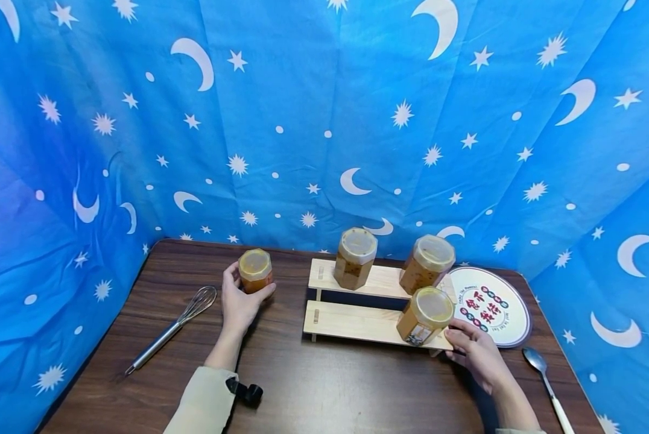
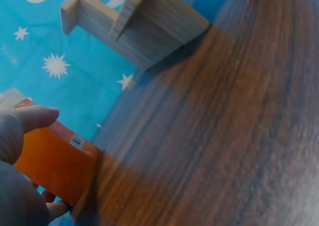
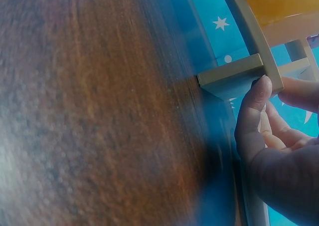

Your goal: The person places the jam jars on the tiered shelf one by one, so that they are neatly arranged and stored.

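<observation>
My left hand [image 1: 240, 306] grips a jar [image 1: 256, 278] with a pale lid and orange-brown contents, at the back left of the table. In the left wrist view the thumb lies across the jar's [image 2: 60, 161] upper side, and its base is right at the tabletop. A two-tier wooden rack [image 1: 351, 322] stands to the right. With thumb and fingers, my right hand [image 1: 479, 355] pinches the right end of its lower board [image 3: 271, 69]. One similar jar [image 1: 424, 316] sits on that board near this hand. Two more jars, a left one [image 1: 355, 259] and a right one [image 1: 427, 264], stand on the upper board.
A whisk [image 1: 175, 328] lies left of my left arm. Behind my right hand is a round white plate [image 1: 511, 301] with red lettering, partly behind the rack. A spoon [image 1: 547, 380] lies at the right edge. Blue star-patterned cloth [image 1: 303, 108] encloses the table [image 1: 346, 392].
</observation>
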A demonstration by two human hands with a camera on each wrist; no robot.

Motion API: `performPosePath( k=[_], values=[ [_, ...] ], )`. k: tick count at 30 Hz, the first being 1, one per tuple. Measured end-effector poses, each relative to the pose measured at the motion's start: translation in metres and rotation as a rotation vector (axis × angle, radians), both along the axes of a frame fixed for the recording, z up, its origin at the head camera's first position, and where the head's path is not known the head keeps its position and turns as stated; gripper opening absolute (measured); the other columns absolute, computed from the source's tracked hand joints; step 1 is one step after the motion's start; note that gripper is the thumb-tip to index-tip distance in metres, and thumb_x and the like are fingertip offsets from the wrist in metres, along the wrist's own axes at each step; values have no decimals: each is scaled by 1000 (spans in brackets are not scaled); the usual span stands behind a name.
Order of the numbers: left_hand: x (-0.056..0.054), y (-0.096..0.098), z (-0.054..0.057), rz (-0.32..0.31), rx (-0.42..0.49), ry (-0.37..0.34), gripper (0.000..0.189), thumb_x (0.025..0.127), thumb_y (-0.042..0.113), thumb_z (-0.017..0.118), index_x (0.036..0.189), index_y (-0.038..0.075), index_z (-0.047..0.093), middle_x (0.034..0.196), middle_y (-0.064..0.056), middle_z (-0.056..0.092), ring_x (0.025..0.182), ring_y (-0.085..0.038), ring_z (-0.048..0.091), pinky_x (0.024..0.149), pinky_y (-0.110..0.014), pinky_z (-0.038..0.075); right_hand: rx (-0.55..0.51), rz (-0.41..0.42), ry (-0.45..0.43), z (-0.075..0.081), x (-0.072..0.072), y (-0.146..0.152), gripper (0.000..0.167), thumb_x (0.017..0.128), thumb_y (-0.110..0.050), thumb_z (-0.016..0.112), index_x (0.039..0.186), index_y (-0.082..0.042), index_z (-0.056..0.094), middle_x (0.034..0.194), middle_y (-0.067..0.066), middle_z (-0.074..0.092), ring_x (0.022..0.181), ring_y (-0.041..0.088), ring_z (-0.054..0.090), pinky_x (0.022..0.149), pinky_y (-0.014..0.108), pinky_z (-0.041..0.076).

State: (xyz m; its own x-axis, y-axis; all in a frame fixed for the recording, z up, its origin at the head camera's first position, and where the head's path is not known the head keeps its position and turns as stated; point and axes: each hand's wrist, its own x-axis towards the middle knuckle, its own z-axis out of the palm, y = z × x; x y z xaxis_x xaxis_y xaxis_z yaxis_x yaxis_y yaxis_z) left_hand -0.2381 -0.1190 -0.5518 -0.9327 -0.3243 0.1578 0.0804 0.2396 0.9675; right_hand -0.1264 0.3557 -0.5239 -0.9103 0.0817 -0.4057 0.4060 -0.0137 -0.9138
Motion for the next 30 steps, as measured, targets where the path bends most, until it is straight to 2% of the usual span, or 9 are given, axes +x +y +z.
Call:
performPosePath(
  k=[4,11,22,26,30],
  values=[
    [-2,-1,-3,7,-15,-7,90,72,12,97,144,7,43,142,-19,54,132,-36,54,111,-54,42,-2,-11,-1,0,0,-1,58,105,-13,60,152,8,32,106,-1,65,92,11,65,78,29,59],
    [-1,-3,-3,57,-117,-16,81,71,20,98,136,9,51,134,-16,58,126,-38,58,106,-58,45,-7,5,5,1,1,0,60,105,-15,60,152,8,30,108,-2,65,92,10,64,79,28,59],
    [3,-3,-3,45,-146,31,76,72,22,98,134,11,56,130,-13,64,120,-34,62,103,-57,48,-15,4,0,2,0,2,60,105,-15,59,152,8,30,108,-2,65,93,10,64,80,28,59],
    [7,-3,1,37,-158,38,77,71,23,98,135,12,56,131,-11,63,119,-33,63,101,-57,49,-12,5,-2,2,0,1,61,106,-15,59,153,8,29,108,-2,64,93,10,64,80,29,59],
    [14,-1,10,25,-178,52,76,71,26,98,135,14,57,132,-9,63,120,-32,63,99,-55,52,-7,5,-10,1,-1,1,61,106,-16,59,154,7,28,109,-1,64,93,10,64,80,29,59]
  ],
)
